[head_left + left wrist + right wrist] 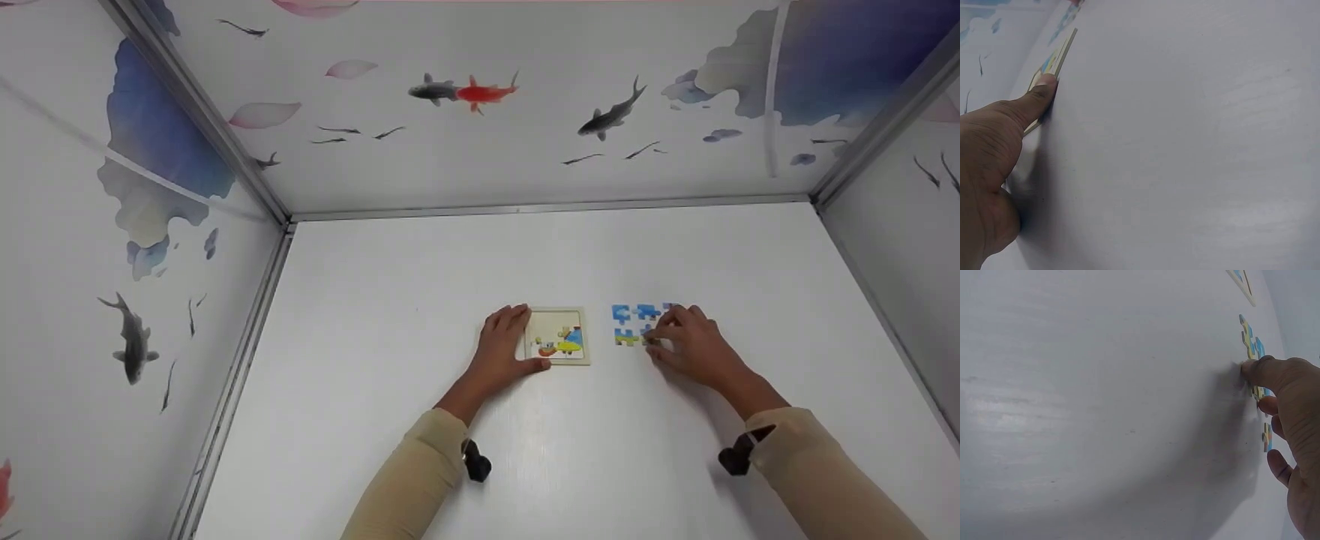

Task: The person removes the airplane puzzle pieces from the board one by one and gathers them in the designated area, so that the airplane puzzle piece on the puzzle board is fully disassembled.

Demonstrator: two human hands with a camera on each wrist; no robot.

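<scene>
A square wooden puzzle frame (586, 337) lies on the white table with a few coloured pieces in its lower right part. My left hand (501, 352) grips its left side, the thumb at the lower edge and the fingers at the upper left corner; the left wrist view shows the thumb on the frame's edge (1067, 53). Right of the frame lie several loose blue, green and yellow pieces (625, 337). My right hand (694, 349) pinches one at the near side of this group, with thumb and fingertips hiding most of it.
White panels printed with fish and petals (480, 150) stand at the back and both sides of the table (375, 300), joined by grey metal edging (525, 210). A black device is strapped at each wrist.
</scene>
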